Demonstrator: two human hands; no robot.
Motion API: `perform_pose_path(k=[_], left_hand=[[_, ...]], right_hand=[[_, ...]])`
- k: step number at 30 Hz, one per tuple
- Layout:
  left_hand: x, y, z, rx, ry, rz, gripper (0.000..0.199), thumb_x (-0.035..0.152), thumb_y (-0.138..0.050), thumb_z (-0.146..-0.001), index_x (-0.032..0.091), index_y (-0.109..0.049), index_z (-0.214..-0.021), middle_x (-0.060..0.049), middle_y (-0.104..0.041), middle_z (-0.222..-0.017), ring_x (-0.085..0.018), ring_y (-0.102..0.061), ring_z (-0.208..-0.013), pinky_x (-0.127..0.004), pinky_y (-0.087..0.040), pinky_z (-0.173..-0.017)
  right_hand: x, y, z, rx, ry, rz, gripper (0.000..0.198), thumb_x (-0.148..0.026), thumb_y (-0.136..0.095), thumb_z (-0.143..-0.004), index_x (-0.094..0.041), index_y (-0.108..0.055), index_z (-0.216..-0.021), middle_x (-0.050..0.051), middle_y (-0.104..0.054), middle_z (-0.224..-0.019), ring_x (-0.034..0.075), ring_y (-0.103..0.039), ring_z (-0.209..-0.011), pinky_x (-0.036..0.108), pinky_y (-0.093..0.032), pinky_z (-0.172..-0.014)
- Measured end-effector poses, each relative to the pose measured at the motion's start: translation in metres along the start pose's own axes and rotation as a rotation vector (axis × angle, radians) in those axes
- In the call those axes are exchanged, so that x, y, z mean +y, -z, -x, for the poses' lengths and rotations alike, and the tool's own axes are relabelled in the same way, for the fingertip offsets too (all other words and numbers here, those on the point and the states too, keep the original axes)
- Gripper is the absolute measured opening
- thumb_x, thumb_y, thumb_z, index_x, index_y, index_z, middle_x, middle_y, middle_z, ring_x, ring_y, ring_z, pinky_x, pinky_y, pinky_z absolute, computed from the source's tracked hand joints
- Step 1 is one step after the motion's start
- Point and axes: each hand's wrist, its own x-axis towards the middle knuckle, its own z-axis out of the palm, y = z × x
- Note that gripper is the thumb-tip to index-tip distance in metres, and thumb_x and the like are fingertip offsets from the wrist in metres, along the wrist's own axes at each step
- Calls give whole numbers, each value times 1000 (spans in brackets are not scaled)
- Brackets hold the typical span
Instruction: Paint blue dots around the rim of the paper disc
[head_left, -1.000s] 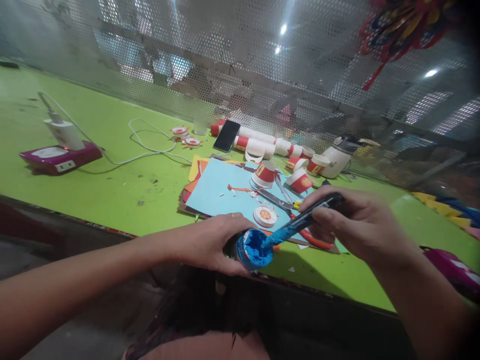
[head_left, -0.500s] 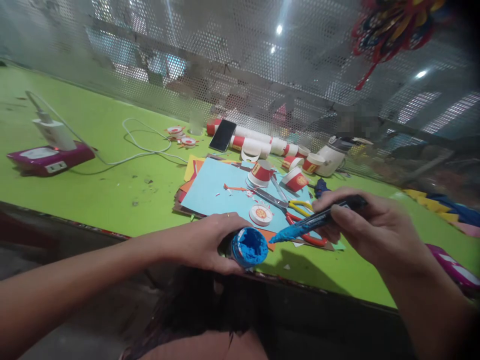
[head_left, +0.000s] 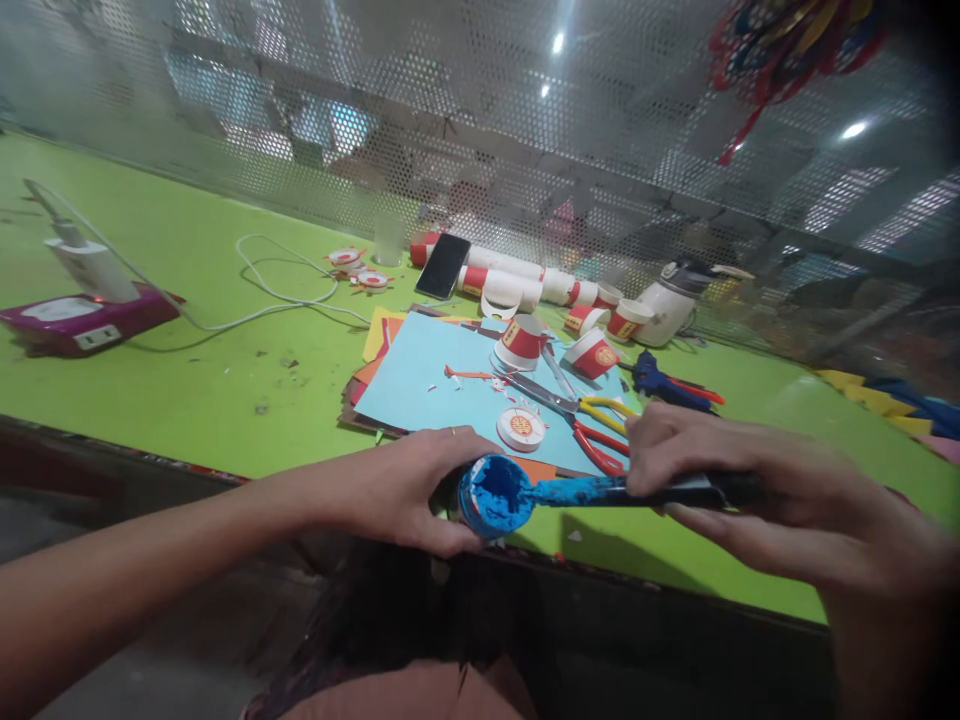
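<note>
My left hand is wrapped round a small jar of thick blue paint, its open mouth tipped toward me at the table's front edge. In my right hand is a black marker-like stick, held almost level; its front part is coated in blue, and its tip touches or overlaps the jar's rim. Behind the jar, scissors with red and yellow handles lie on light blue paper. A round white disc with a printed centre is close by, and a red-and-white paper cup stands upside down behind it.
Farther back lie a phone, white-and-red tubes, more cups and a white kettle-like container. A blue glue gun is at right. A purple power strip with a charger and cable lies left.
The blue-coated stick has swung from slanting to nearly level, and its tip has moved left to the jar's rim. My right hand has turned with it; the left still holds the jar.
</note>
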Motion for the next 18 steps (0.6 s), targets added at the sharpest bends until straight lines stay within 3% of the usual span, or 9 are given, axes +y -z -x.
perform_pose_path(k=[4,8,14,18], left_hand=[[-1,-1,1,5,11,-11,52,29,-76,-77,18,-58,-125,-9,-66,-125,-25,-62,-111,-32,-50,-94],[-1,-2,1,5,9,-9,55,26,-76,-77,18,-57,-128,-9,-66,-125,-25,-62,-113,-32,-49,-96],[1,0,0,14,-16,10,53,35,-77,-79,17,-58,-126,-7,-68,-120,-23,-64,-107,-28,-48,-92],[-1,0,0,18,-36,24,50,37,-77,-79,14,-60,-121,-9,-70,-115,-23,-65,-101,-28,-49,-86]], right_hand=[[-10,13,14,-16,-40,113,32,-15,-65,-86,-33,-68,-113,5,-72,-105,24,-69,-100,31,-55,-86],[-15,17,17,47,-21,139,35,-11,-63,-86,-32,-67,-114,5,-72,-102,23,-69,-94,29,-57,-75],[-14,-8,19,82,-48,145,32,-19,-60,-90,-35,-63,-118,3,-71,-103,20,-66,-98,29,-53,-87],[-16,-30,27,61,-32,214,41,-12,-59,-88,-34,-61,-123,4,-69,-102,19,-67,-99,26,-55,-82]])
